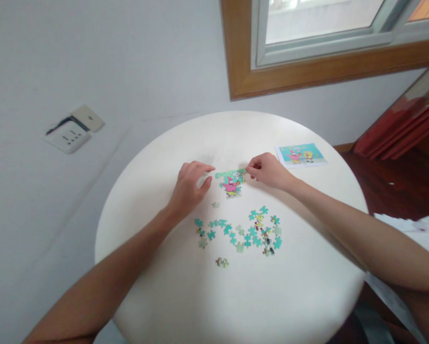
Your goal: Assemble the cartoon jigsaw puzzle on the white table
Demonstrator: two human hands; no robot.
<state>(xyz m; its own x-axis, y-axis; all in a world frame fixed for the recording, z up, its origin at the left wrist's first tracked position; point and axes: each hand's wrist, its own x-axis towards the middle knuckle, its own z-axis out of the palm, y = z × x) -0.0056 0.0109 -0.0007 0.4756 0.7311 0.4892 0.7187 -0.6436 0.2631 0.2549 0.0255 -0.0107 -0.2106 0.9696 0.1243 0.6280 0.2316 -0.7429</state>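
Note:
A partly joined jigsaw puzzle (230, 185) lies flat on the white table, showing a pink starfish figure under a green top strip. Just left of it is my left hand (193, 184), thumb and forefinger spread apart and holding nothing. At the puzzle's upper right corner, my right hand (266, 170) has its fingers pinched together on a puzzle piece, mostly hidden by the fingertips. Loose puzzle pieces (248, 240), mostly turquoise, are scattered nearer to me. One pale piece (215, 205) sits apart below the joined section, and a small yellowish cluster (222, 262) lies closest to me.
A reference picture (302, 154) with the starfish and a yellow square figure rests at the table's right rear. The round white table (236, 301) stands against a wall with a socket (69, 136). A wood-framed window (307, 71) and a red curtain (401, 124) are beyond.

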